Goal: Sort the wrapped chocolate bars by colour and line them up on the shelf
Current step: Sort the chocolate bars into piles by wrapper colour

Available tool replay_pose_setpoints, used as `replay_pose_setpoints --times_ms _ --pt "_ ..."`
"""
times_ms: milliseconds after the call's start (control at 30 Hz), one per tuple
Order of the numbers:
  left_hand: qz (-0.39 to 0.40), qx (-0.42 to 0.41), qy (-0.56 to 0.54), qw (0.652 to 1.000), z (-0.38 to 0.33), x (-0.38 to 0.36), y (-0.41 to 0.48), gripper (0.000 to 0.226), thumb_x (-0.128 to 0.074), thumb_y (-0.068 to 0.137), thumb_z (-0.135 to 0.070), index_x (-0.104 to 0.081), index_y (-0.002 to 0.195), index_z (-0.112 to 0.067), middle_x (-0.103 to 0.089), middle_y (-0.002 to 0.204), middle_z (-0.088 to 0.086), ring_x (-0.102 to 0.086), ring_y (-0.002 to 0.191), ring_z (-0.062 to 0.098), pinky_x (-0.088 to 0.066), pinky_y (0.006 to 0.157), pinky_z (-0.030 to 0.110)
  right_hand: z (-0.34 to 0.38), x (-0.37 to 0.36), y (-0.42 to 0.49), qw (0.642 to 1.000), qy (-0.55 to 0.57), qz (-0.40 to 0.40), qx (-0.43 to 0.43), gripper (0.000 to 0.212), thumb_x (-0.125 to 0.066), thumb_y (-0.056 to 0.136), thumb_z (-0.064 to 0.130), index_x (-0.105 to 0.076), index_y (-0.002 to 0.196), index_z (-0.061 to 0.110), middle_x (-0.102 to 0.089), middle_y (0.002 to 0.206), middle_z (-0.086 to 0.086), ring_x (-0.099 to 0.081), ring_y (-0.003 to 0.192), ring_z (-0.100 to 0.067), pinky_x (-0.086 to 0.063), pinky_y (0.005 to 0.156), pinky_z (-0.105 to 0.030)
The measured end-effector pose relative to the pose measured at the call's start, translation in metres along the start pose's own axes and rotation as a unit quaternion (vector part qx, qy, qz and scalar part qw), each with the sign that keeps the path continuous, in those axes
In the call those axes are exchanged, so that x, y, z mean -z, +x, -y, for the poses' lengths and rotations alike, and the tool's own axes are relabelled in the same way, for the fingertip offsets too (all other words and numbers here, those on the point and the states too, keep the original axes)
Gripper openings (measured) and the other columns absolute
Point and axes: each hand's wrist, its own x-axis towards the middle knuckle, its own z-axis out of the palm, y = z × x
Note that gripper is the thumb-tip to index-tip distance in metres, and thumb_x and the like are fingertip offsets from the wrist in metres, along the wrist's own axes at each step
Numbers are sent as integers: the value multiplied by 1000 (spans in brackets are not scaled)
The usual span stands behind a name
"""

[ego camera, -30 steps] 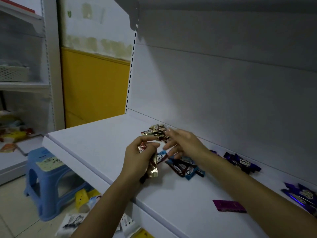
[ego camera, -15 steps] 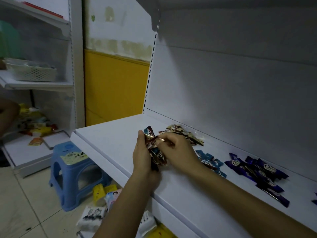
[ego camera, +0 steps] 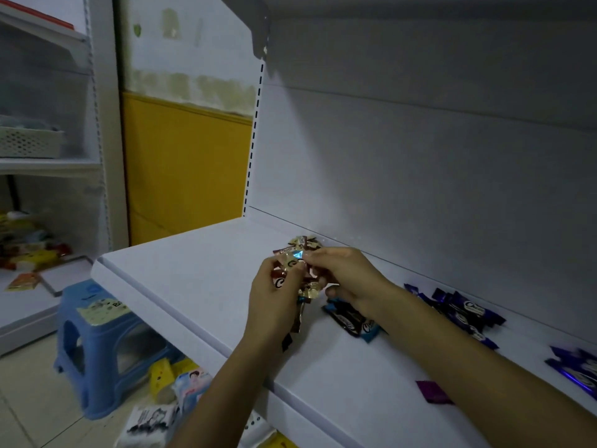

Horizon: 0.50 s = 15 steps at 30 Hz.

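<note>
Bars being sorted over shelf, nr back edge.
L hand gripping a bunch, R hand pinching one wrapper; prob. light, crinkly, slippery foil, so pinching mid-body or crimped end looking safest.

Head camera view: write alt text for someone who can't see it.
The left hand grips a bunch of wrapped bars above a white shelf; the right hand pinches one. Blue bars and purple bars lie grouped rightward.
</note>
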Motion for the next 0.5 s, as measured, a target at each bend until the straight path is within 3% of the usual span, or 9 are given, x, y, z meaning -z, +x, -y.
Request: replay_pose_setpoints --times_ms 100,167,267,367,433,500 --pt "-2 19 8 1000 1 2 1 10 -56 95 -24 -64 90 -19 -71 78 0 -62 56 2 -43 46 14 -1 13 8 997 45 -56 -13 17 -62 89 21 -65 74 14 -55 57 4 -45 46 -6 -32 45 -20" --pt "11 24 -8 1000 1 1 0 13 -58 94 -22 -65 85 -16 -71 69 1 -58 47 4 -41 40 17 -3 30 12 996 -8 -92 -6 21 -60 91 21 -62 72 13 -55 57 2 -44 41 -5 -32 42 -19" --pt "36 6 -15 999 -1 1 -1 11 -61 92 -20 -67 85 -15 -71 70 0 -65 58 7 -47 49 15 -11 60 9 982 -165 -87 4 19 -64 88 22 -66 71 14 -60 60 3 -45 37 0 -34 41 -15" --pt "73 -2 -17 997 -1 2 -1 11 -62 91 -24 -70 94 -17 -71 75 -6 -67 65 5 -47 55 13 -25 76 1 960 -265 -91 11 7 -71 83 30 -71 84 23 -68 79 2 -60 62 -3 -43 59 -21" --pt "95 -1 -13 995 -1 1 -1 14 -61 91 -26 -70 98 -18 -72 78 -6 -68 69 6 -48 58 15 -29 72 -7 968 -224 -109 34 20 -70 80 43 -70 89 25 -68 78 0 -60 66 -10 -47 62 -26" --pt "105 -10 -7 994 -2 0 -2 14 -60 92 -26 -70 101 -22 -72 80 -8 -69 71 6 -50 59 16 -24 58 -16 987 -149 -49 41 36 -65 72 58 -70 87 26 -66 67 5 -55 52 -5 -43 50 -19"
